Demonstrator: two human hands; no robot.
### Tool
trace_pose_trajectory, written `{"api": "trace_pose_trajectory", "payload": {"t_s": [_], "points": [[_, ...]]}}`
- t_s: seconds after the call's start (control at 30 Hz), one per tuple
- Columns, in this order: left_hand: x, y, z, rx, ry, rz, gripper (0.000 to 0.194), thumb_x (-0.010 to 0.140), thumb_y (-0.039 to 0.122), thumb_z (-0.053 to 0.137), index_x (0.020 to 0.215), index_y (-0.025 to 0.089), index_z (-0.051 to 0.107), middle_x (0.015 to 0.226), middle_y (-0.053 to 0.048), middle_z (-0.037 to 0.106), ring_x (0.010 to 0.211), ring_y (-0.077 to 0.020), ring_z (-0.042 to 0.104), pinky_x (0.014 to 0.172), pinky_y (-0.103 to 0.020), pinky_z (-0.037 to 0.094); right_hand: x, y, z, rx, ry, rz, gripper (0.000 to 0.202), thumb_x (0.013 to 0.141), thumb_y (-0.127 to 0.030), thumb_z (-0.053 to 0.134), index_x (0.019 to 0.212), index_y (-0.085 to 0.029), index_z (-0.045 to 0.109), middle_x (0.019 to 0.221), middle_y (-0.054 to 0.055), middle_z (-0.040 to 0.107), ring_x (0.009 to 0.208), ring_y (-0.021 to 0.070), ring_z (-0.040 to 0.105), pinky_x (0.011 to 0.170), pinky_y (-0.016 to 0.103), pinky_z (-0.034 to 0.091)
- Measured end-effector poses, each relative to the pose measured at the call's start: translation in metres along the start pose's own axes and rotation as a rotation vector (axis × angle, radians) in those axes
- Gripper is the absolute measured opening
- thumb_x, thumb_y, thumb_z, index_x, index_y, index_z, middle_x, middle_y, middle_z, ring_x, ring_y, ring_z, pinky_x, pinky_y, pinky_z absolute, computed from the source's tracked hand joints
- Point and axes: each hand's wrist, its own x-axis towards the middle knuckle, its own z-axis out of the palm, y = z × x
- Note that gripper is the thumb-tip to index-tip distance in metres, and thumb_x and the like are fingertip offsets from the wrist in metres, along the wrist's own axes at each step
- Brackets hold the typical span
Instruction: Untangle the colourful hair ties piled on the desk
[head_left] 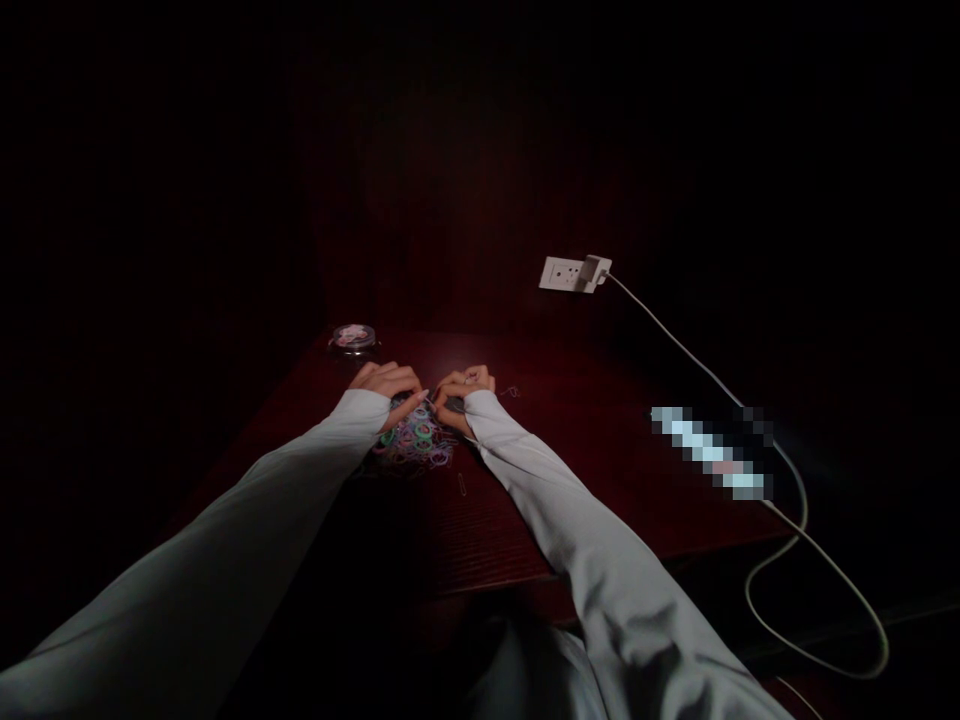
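A pile of small, thin, multicoloured loops (416, 448), which look like elastic bands, lies on the dark red table (495, 540). Over the far edge of this pile, my left hand (388, 383) has its thumb and fingers drawn together in a pinch. Just to its right, my right hand (459, 392) is also pinched, with its fingertips close to those of the left. Whatever sits between the fingertips is too small and dim to make out. One loose loop (462, 485) lies in front of the pile, and a few thin loops (512, 391) are beside my right hand.
A round clear container (353, 338) with pinkish contents stands at the back left. On the wall is a white socket (559, 273) with a charger (595, 272). Its white cable (675, 337) runs down to a pixelated bright object (709, 452) on the right. Surroundings are very dark.
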Motion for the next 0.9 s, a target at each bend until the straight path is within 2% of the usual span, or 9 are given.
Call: {"api": "trace_pose_trajectory", "payload": {"t_s": [0.4, 0.77, 0.9], "points": [[-0.0010, 0.0004, 0.0013, 0.016, 0.081, -0.028, 0.035, 0.106, 0.042, 0.051, 0.082, 0.024, 0.069, 0.088, -0.004, 0.074, 0.087, -0.0234, 0.060, 0.083, -0.040, 0.035, -0.0027, -0.0007, -0.0048, 0.090, 0.002, 0.005, 0.017, 0.085, -0.020, 0.081, 0.071, -0.026, 0.073, 0.104, -0.004, 0.079, 0.119, 0.0262, 0.047, 0.105, 0.047, 0.029], [-0.0022, 0.0026, -0.0067, 0.092, 0.177, -0.093, 0.033, 0.105, 0.041, 0.051, 0.083, 0.024, 0.068, 0.088, -0.004, 0.076, 0.086, -0.0238, 0.062, 0.084, -0.041, 0.037, -0.0038, -0.0008, -0.0097, 0.127, -0.007, 0.000, 0.018, 0.085, -0.022, 0.079, 0.069, -0.027, 0.072, 0.105, -0.004, 0.080, 0.119, 0.0261, 0.050, 0.105, 0.047, 0.030], [-0.0037, -0.0046, -0.0046, 0.088, 0.195, -0.112, 0.031, 0.105, 0.041, 0.053, 0.085, 0.024, 0.069, 0.092, -0.005, 0.076, 0.089, -0.0253, 0.063, 0.087, -0.042, 0.038, -0.0016, 0.0010, -0.0064, 0.122, -0.009, 0.002, 0.017, 0.085, -0.022, 0.079, 0.070, -0.026, 0.072, 0.106, -0.004, 0.080, 0.118, 0.0259, 0.050, 0.105, 0.046, 0.030]]}}
